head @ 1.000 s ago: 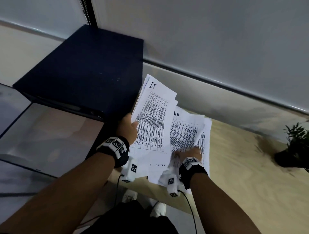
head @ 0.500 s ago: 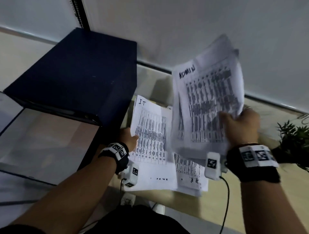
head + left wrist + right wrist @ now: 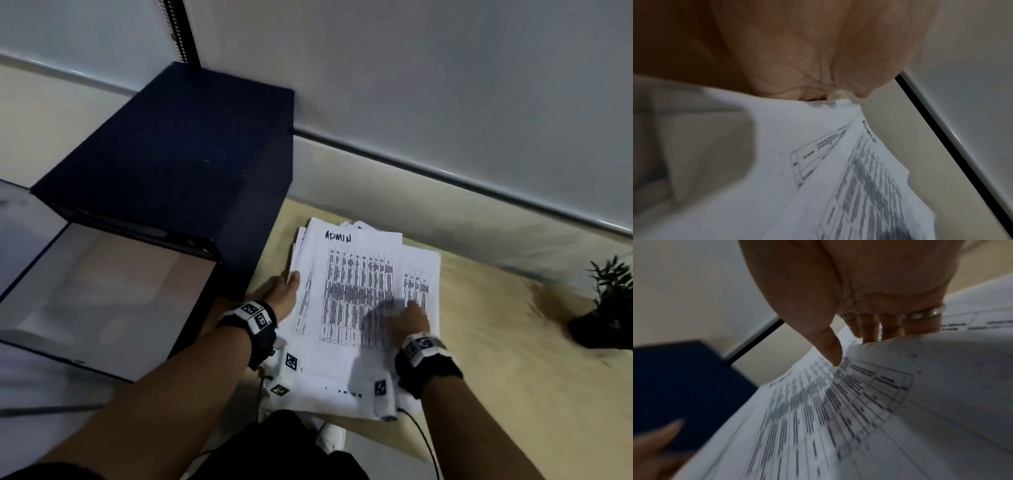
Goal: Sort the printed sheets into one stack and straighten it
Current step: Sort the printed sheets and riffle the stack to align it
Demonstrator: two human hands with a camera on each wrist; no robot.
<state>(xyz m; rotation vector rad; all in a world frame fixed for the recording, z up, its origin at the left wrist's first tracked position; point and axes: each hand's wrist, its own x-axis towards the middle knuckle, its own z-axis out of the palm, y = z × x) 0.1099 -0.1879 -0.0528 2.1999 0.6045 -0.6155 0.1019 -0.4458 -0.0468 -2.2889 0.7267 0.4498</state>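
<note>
A loose pile of printed sheets lies on the wooden table, its top sheet hand-lettered ADMIN. Sheets underneath stick out at the right and the far side, so the edges are uneven. My left hand holds the pile's left edge, thumb on top; in the left wrist view the sheets run in under the left hand. My right hand sits on the right part of the pile. The right wrist view shows the right hand with its thumb on the printed sheets and its fingers behind a raised fold.
A dark blue box stands right against the pile's left side. A small potted plant is at the table's right. The wall runs close behind the pile. The table's near edge passes just under my wrists.
My right hand has brought the raised ADMIN bundle down onto the IT sheet my left hand was holding. The left hand has stayed at the pile's left edge.
</note>
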